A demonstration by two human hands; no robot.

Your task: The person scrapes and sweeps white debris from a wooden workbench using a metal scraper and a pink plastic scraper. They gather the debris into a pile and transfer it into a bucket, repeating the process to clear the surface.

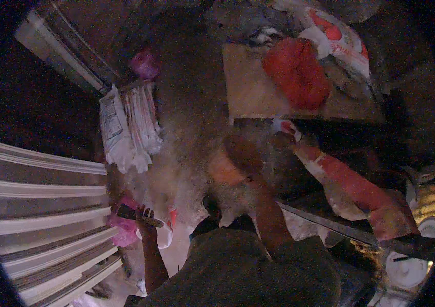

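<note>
My left hand (147, 219) is closed around a long, narrow tool (155, 221), dark at the left end and light brown at the right; it looks like a brush, though its exact kind is unclear. Below and beside it hang a pink plastic bag (124, 228) and a white bag with some red (164, 234). Out in front of my body, my right hand (245, 154) is smeared by motion. Against it shows a blurred orange thing (224, 166), whose kind I cannot make out. The fingers of that hand are not distinct.
White slatted panels (48, 187) line the left side. White plastic bags (130, 123) hang ahead of them. At far right, a red bundle (299, 74) rests on a brown board (248, 84). A stained red and pale tube-like thing (360, 184) slants along the right. Dusty floor (181, 107) runs ahead.
</note>
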